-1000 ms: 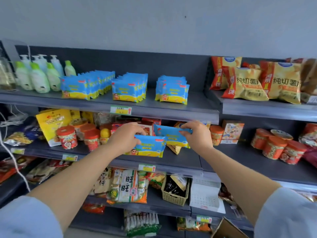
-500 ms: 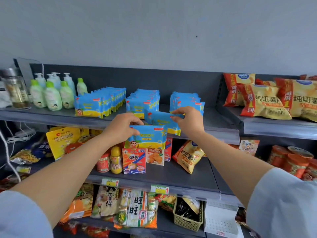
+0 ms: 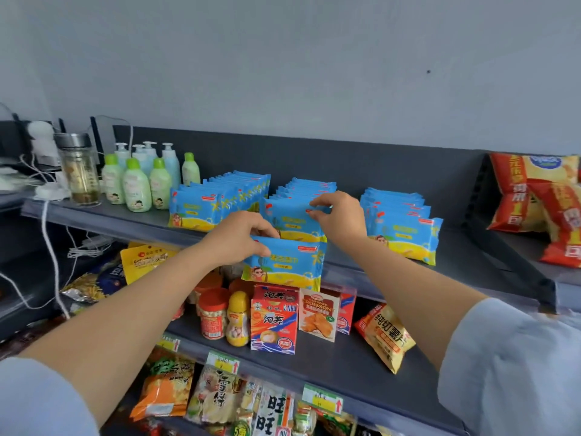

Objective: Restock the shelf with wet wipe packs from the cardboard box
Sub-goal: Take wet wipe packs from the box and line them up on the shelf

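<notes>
The top shelf [image 3: 465, 259] carries 3 rows of wet wipe packs [image 3: 402, 231], too tightly packed to count singly. Left of them on that shelf stand 4 green-capped bottles [image 3: 136, 187], 4 pump bottles [image 3: 171, 165] and 1 glass jar [image 3: 80, 171]. Below that shelf: 3 snack boxes [image 3: 273, 322], 1 yellow chip bag [image 3: 385, 339]. 2 hands, left hand [image 3: 239, 237] and right hand [image 3: 341, 218], each pinch further packs.

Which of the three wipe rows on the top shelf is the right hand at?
The middle row: the right hand pinches a pack at its front. The left row by the lotion bottles and the right row stand clear of it.
</notes>
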A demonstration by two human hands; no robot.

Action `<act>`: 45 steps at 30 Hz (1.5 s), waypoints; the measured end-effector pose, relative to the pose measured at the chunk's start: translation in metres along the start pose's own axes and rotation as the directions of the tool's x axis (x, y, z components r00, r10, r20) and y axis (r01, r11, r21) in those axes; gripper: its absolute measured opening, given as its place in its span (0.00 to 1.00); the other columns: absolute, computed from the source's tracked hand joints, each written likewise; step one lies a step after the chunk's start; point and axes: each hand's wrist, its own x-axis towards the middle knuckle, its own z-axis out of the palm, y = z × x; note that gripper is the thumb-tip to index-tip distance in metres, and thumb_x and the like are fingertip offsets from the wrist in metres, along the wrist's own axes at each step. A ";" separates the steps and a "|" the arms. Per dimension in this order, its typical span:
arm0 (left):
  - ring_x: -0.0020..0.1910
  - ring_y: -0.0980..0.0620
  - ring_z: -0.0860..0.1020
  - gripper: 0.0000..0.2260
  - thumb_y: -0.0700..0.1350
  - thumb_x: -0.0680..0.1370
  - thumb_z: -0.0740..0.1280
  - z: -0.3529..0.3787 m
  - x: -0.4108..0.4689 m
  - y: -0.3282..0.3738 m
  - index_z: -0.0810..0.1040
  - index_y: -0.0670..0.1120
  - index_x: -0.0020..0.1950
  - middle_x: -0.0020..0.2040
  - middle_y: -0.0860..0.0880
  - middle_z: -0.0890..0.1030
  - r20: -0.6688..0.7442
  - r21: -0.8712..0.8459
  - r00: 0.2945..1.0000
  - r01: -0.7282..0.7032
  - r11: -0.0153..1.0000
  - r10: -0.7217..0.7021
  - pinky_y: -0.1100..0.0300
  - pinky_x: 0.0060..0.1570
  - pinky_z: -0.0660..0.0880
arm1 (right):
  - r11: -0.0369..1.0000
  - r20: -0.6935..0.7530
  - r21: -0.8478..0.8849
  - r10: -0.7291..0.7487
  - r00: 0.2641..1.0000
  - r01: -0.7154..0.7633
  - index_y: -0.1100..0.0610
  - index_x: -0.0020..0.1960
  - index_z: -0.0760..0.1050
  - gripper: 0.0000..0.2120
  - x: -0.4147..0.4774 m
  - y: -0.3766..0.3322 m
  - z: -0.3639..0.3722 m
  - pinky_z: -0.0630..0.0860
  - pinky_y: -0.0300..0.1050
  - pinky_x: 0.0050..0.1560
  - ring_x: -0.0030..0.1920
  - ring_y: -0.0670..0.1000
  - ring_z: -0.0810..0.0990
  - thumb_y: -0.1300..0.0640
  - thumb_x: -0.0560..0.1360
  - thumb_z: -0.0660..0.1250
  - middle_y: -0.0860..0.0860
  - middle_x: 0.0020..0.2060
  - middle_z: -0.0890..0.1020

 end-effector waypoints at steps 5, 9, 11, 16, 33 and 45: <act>0.44 0.65 0.75 0.11 0.38 0.70 0.75 0.002 0.010 -0.010 0.83 0.50 0.50 0.44 0.62 0.77 0.049 -0.021 0.999 -0.002 1.000 0.003 0.69 0.44 0.69 | 0.999 0.055 0.020 0.033 0.998 -0.034 0.55 0.56 0.81 0.11 0.007 0.004 0.013 0.74 0.40 0.52 0.53 0.48 0.78 0.54 0.74 0.71 0.50 0.55 0.81; 0.45 0.64 0.75 0.11 0.38 0.70 0.75 0.000 0.017 -0.012 0.83 0.50 0.50 0.45 0.61 0.77 0.071 -0.034 0.997 -0.015 0.999 0.018 0.69 0.45 0.69 | 0.996 0.049 0.004 0.085 0.995 -0.085 0.54 0.56 0.77 0.14 0.012 0.005 0.012 0.74 0.42 0.47 0.48 0.48 0.75 0.52 0.73 0.72 0.49 0.51 0.79; 0.45 0.64 0.75 0.11 0.38 0.70 0.75 -0.002 0.020 -0.012 0.83 0.50 0.50 0.45 0.61 0.77 0.077 -0.048 0.997 -0.023 0.999 0.026 0.70 0.44 0.69 | 0.994 0.041 -0.028 0.111 0.993 -0.110 0.54 0.52 0.76 0.12 0.015 0.006 0.012 0.75 0.43 0.47 0.50 0.50 0.77 0.51 0.73 0.73 0.49 0.50 0.80; 0.47 0.62 0.76 0.12 0.37 0.70 0.75 -0.010 0.027 -0.013 0.83 0.50 0.49 0.45 0.59 0.78 0.063 -0.060 0.997 -0.043 0.997 0.047 0.68 0.47 0.70 | 0.989 0.047 -0.024 0.146 0.988 -0.145 0.53 0.50 0.78 0.09 0.015 0.005 0.012 0.72 0.42 0.43 0.50 0.49 0.77 0.50 0.73 0.72 0.49 0.52 0.80; 0.59 0.51 0.74 0.14 0.38 0.74 0.71 -0.006 0.077 -0.021 0.80 0.47 0.59 0.58 0.51 0.77 -0.149 0.016 0.989 -0.024 1.000 0.026 0.60 0.55 0.68 | 0.979 0.116 0.099 0.165 0.979 -0.177 0.52 0.51 0.73 0.13 0.016 0.024 0.007 0.77 0.44 0.40 0.40 0.49 0.76 0.64 0.70 0.70 0.51 0.42 0.77; 0.53 0.55 0.69 0.19 0.40 0.74 0.72 0.015 0.084 -0.034 0.76 0.49 0.64 0.53 0.51 0.69 -0.178 0.066 0.983 -0.029 0.997 0.040 0.61 0.53 0.65 | 0.965 0.161 0.145 0.194 0.968 -0.218 0.55 0.52 0.74 0.07 0.020 0.036 0.010 0.81 0.41 0.39 0.39 0.49 0.83 0.63 0.76 0.68 0.52 0.44 0.83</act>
